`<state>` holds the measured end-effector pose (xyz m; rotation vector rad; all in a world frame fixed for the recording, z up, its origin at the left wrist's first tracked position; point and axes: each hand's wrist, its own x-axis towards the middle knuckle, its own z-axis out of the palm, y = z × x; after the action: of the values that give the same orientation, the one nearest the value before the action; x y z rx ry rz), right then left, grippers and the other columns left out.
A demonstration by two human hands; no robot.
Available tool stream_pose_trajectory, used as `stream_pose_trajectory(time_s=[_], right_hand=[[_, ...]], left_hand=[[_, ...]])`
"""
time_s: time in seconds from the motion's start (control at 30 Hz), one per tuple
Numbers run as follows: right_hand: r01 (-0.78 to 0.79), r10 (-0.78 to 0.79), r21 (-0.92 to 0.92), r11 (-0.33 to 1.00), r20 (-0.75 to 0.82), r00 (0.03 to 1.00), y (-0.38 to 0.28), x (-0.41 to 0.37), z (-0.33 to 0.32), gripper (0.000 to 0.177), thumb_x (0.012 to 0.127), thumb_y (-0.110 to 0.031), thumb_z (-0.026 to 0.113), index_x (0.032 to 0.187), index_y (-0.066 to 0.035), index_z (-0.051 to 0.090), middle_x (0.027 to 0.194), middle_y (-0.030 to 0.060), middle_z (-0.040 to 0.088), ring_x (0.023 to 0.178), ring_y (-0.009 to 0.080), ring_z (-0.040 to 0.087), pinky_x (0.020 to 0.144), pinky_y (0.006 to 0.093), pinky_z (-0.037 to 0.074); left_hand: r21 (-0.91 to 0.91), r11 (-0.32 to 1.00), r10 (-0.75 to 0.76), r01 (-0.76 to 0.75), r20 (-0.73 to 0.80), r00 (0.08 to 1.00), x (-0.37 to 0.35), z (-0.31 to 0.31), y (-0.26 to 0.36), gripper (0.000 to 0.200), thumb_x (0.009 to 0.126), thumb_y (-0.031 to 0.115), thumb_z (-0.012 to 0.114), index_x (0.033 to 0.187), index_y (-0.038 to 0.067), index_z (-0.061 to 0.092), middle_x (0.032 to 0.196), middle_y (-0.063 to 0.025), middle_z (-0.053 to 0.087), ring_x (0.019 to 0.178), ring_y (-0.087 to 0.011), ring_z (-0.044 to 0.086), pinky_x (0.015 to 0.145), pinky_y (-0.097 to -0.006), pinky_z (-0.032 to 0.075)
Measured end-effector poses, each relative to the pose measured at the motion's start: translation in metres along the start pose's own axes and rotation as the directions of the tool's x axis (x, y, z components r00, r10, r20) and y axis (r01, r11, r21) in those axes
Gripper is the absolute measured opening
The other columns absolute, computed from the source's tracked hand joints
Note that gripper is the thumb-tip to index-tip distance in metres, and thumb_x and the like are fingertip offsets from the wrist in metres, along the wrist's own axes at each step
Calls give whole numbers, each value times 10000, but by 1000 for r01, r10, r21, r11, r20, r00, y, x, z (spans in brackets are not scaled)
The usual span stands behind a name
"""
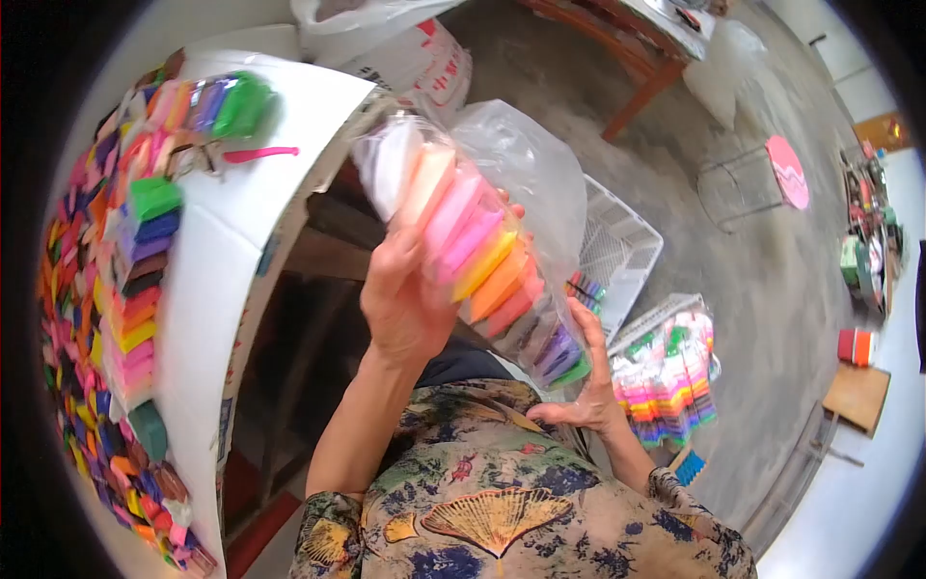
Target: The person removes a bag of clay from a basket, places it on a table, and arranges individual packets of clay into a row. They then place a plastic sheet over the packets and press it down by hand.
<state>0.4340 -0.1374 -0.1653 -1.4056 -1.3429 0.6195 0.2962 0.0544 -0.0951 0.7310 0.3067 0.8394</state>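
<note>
- Patterned shirt (502, 511) fills the bottom of the view, and both bare forearms rise from it.
- Left hand (405, 299) has its grip closed on a clear plastic bag (521, 164). The thumb points up along the near side and the fingertips show past the far edge.
- Inside the bag sits a row of clay sticks (482, 256), tilted, running from white at the top through pink, yellow and orange to purple and green at the bottom.
- Right hand (588, 386) touches the bag's lower end with fingers spread. Its grip seems open, propping rather than clasping.
- White surface (207, 251) to the left carries loose clay blocks (135, 280) in many colours and a pink tool (260, 152).
- White basket (622, 246) stands on the floor (752, 280) behind the bag.
- Packed clay sets (666, 381) lie just beside the right hand.
</note>
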Motion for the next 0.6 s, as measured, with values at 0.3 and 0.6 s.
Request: stream_pose_trajectory(time_s=[0.3,0.6], right_hand=[[534,-538,70,843,150,829,-79,160,44,756,604,25,822,1313,-65,574,1426,227,439,1256,389,517,969,426,501],[587,-566,100,803,433,701,-128,232,133,753,677,-98,824,1373,-171,548,1504,193,362,1374,380,407,1063,472,413]], left_hand=[[282,738,672,-613,-232,703,-144,-50,154,551,848,121,623,1361,10,458,1269,-117,568,1234,-264,482,1079,-457,352],[864,244,898,440,-373,234,-247,-76,180,734,859,85,714,1490,-33,358,1344,-109,506,1232,-207,488,1074,-335,363]])
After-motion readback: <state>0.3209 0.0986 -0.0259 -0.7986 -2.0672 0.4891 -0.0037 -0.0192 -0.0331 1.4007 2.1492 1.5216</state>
